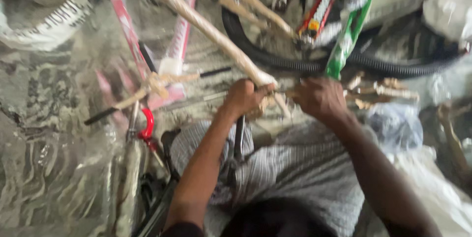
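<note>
A red and white bicycle frame [129,30] wrapped in clear plastic fills the upper left of the frame, lying over a mottled grey floor [44,119], and a black tyre [275,60] arcs across the upper middle and out to the right. Over the tyre slants a long tube wrapped in tan paper [216,35], running from the top centre down to the middle of the frame, with a green wrapped bar [346,40] standing just right of it. At the tube's lower end, in the centre, both hands meet: the left hand [243,97] is closed in a fist around the end of the tube, and the right hand [319,98] is curled shut just beside it, pinching something thin that the blur hides, perhaps wrapping or a tie. The step in hand looks like stripping or loosening the packing at that end. The next move likely calls for the left hand to hold the tube steady while the right pulls the wrapping away. A red lever [147,124] sits lower left.
</note>
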